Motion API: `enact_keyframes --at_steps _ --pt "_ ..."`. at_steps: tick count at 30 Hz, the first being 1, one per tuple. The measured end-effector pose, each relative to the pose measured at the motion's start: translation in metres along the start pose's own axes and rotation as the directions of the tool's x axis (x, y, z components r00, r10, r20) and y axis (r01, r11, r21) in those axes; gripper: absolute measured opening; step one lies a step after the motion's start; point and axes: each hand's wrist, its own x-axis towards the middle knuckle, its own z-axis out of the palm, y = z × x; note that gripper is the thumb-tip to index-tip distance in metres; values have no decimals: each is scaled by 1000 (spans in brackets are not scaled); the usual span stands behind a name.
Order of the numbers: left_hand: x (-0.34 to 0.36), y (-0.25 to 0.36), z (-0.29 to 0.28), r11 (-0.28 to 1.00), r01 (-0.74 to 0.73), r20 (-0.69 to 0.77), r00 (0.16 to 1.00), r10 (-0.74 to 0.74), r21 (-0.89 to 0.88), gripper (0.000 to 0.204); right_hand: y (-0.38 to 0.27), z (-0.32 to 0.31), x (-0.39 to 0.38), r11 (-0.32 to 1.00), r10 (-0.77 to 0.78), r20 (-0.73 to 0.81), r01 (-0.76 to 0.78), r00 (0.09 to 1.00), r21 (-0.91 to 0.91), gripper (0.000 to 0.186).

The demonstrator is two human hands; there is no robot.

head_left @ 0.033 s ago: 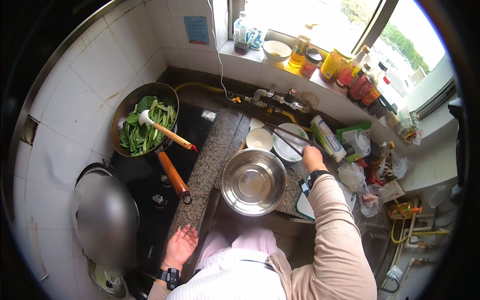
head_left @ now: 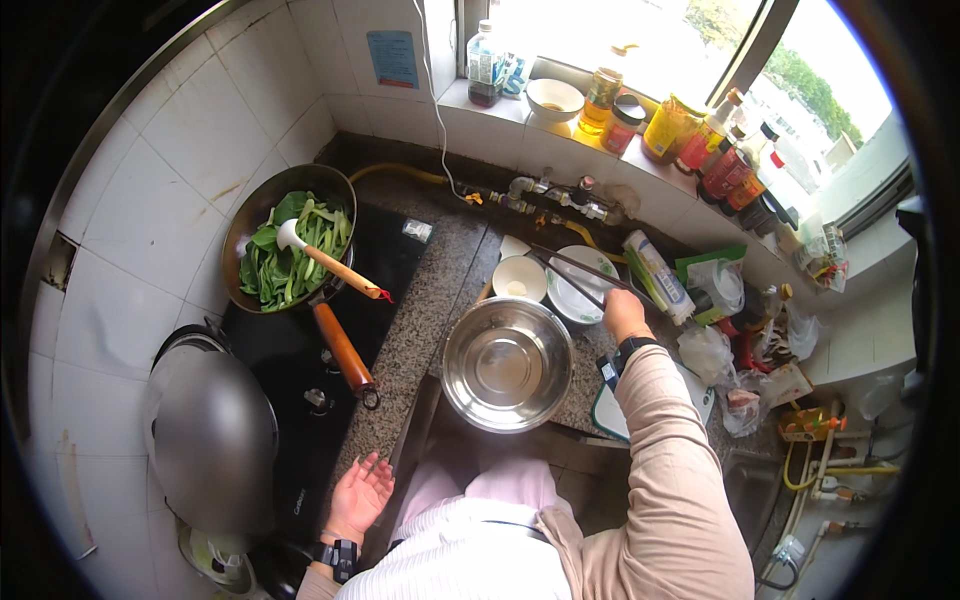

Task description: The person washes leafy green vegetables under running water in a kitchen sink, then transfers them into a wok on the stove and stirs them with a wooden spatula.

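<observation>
My right hand [head_left: 626, 315] is closed around a pair of dark chopsticks [head_left: 578, 262]. They reach left over a white plate [head_left: 572, 300], and their tips are apart. Whether they touch the plate I cannot tell. Beside the plate sits a small pale bowl [head_left: 519, 272]. In front of me, at the counter's edge, is a shiny steel basin [head_left: 462, 380] with nothing visible in it. My left hand [head_left: 360, 495], palm up with fingers loosely spread, holds nothing near the front of the stove.
At left, a wok [head_left: 238, 285] of leafy greens [head_left: 280, 262] and a white-headed spatula [head_left: 335, 265] sits on the black stove [head_left: 390, 250], its wooden handle [head_left: 343, 345] pointing toward me. Bottles [head_left: 725, 175] line the sill. Plastic bags [head_left: 740, 400] and a cutting board [head_left: 608, 412] lie at right.
</observation>
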Motion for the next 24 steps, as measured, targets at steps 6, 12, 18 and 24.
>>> enact_keyframes --at_steps 6,12,18,24 --pt "-5 -52 26 998 -33 -27 999 34 57 40 23 19 17 993 -30 -134 45 990 109 16" --pt "35 -124 117 949 42 85 994 -72 313 43 86 -75 -59 766 -214 -504 464 837 445 26" --pt "84 -198 189 872 181 101 962 -252 454 44 267 -40 -196 843 267 -431 8 862 538 24" --pt "111 -260 244 697 327 -15 910 -414 639 45 375 -1 -300 764 636 -435 -443 637 468 33"
